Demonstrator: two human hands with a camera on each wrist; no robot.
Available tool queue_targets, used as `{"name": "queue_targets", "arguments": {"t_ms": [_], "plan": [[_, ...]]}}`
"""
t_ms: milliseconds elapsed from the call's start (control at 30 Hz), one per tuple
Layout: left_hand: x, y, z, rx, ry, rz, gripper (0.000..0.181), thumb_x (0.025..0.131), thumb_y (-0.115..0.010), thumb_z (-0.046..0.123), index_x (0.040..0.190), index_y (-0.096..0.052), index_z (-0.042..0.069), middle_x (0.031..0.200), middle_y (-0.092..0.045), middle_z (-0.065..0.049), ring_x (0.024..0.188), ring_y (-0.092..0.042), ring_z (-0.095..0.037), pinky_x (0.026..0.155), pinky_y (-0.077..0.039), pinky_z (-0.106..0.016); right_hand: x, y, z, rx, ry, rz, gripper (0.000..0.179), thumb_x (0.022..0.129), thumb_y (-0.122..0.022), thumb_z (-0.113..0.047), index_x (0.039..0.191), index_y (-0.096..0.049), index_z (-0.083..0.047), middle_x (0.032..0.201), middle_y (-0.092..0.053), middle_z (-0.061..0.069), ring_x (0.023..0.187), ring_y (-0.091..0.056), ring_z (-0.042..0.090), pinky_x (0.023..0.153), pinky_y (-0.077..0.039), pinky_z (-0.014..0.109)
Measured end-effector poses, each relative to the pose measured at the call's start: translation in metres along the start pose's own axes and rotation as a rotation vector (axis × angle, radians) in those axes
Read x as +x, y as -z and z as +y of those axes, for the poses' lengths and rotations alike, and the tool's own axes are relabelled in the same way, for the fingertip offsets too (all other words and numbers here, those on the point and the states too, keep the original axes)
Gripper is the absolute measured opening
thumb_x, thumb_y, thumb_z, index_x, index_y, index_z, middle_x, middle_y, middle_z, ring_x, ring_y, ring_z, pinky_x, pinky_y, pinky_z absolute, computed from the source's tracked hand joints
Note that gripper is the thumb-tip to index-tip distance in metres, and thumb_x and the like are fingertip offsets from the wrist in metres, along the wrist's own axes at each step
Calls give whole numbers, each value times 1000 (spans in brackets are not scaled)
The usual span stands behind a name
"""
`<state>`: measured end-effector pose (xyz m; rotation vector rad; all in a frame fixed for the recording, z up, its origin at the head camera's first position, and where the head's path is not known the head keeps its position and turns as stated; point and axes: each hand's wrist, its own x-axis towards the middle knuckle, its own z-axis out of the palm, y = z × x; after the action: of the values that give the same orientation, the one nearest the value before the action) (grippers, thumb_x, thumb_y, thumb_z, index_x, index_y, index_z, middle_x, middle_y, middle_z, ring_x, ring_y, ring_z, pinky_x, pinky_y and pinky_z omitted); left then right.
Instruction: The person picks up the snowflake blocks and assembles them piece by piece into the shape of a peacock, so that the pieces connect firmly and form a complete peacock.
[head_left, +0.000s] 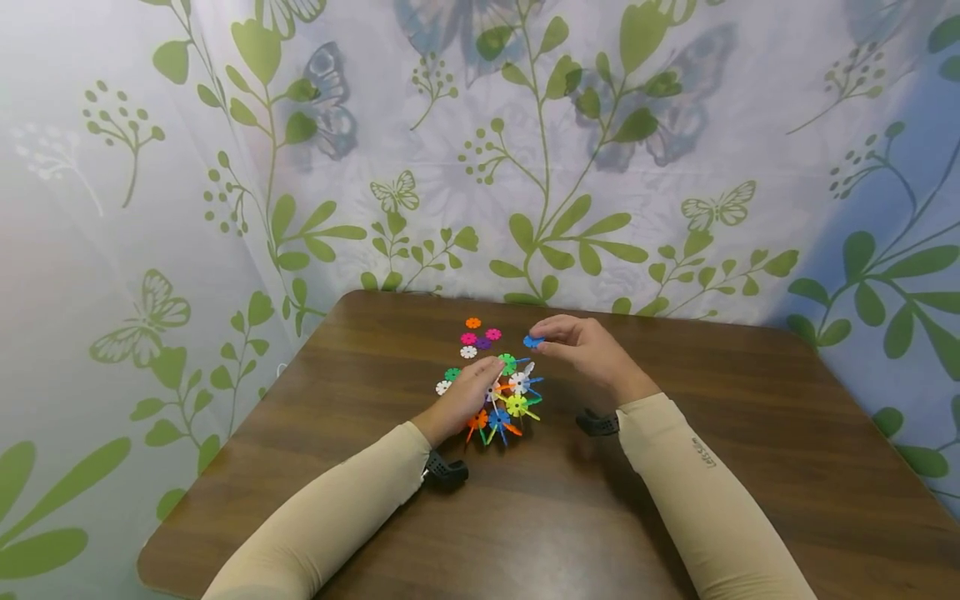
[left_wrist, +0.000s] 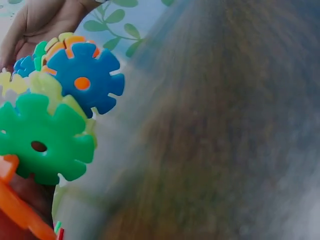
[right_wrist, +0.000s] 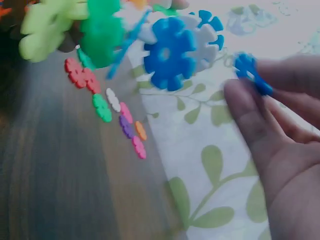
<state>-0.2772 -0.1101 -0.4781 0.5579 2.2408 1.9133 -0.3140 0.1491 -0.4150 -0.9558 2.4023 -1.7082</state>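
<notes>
My left hand (head_left: 463, 398) holds a round cluster of interlocked plastic flower-shaped discs (head_left: 517, 406) above the wooden table. The cluster mixes blue, green, yellow, white and orange pieces, with several sticking outward like spikes. In the left wrist view a green disc (left_wrist: 47, 142) and a blue disc (left_wrist: 85, 77) of the cluster show large; the holding fingers are mostly hidden behind such pieces. To the right of the cluster, my right hand (head_left: 592, 354) pinches a single blue notched disc (head_left: 532, 342) between thumb and fingers. In the right wrist view that loose disc (right_wrist: 246, 67) is apart from the cluster.
Loose discs lie on the table beyond the cluster: orange (head_left: 472, 322), pink (head_left: 492, 334), purple (head_left: 483, 342), white (head_left: 468, 352) and green (head_left: 452, 374). Red discs (right_wrist: 75, 72) appear in the right wrist view. A leaf-patterned curtain (head_left: 420, 208) hangs behind the brown table (head_left: 555, 517).
</notes>
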Motion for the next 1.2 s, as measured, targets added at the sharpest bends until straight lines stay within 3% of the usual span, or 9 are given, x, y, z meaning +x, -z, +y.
{"name": "queue_targets", "arguments": {"t_ms": [67, 133, 200, 300, 500, 833, 1200], "plan": [[0, 0, 1, 36, -31, -30, 53, 114, -42, 45, 139, -62, 2, 136, -61, -10, 128, -53, -27, 111, -40, -49, 0, 0, -4, -2, 9, -70, 21, 100, -76, -13, 120, -78, -7, 127, -69, 10, 113, -68, 29, 95, -56, 39], [0, -1, 1, 67, -76, -62, 48, 115, -42, 43, 121, -66, 3, 114, -62, -7, 107, -56, -23, 95, -46, -42, -1, 0, -6, 9, 10, -134, 19, 100, -76, -11, 117, -78, -5, 124, -70, 11, 109, -68, 31, 93, -57, 40], [0, -2, 1, 88, -119, -85, 44, 115, -41, 40, 105, -64, 4, 96, -55, -4, 89, -51, -20, 81, -43, -36, -1, 1, -7, 14, 16, -181, 17, 100, -75, -9, 116, -77, -3, 121, -71, 13, 106, -68, 32, 91, -58, 41], [0, -4, 1, 102, -160, -104, 42, 116, -41, 36, 92, -55, 4, 83, -41, -3, 74, -42, -19, 68, -36, -33, -1, 0, -6, 2, 33, -220, 15, 100, -74, -7, 115, -77, -3, 119, -71, 14, 104, -67, 32, 90, -58, 40], [-1, -4, 2, 98, -170, -99, 41, 116, -42, 36, 96, -59, 5, 81, -41, -2, 71, -41, -19, 64, -35, -32, 0, -1, -5, 23, 56, -234, 15, 100, -73, -4, 114, -77, -1, 115, -71, 17, 99, -68, 33, 89, -58, 40], [-1, -5, 2, 129, -187, -105, 41, 116, -43, 37, 93, -57, 5, 80, -42, -3, 71, -42, -19, 65, -36, -31, 0, -2, -9, 37, 11, -206, 15, 98, -76, -6, 112, -77, 0, 110, -72, 18, 94, -69, 33, 86, -59, 38], [-3, -5, 3, 156, -191, -121, 39, 116, -42, 35, 101, -63, 7, 82, -45, -3, 74, -45, -19, 66, -38, -32, 0, -8, -8, 77, -18, -183, 15, 96, -78, -5, 108, -77, 3, 104, -74, 21, 92, -70, 39, 87, -58, 50]]}}
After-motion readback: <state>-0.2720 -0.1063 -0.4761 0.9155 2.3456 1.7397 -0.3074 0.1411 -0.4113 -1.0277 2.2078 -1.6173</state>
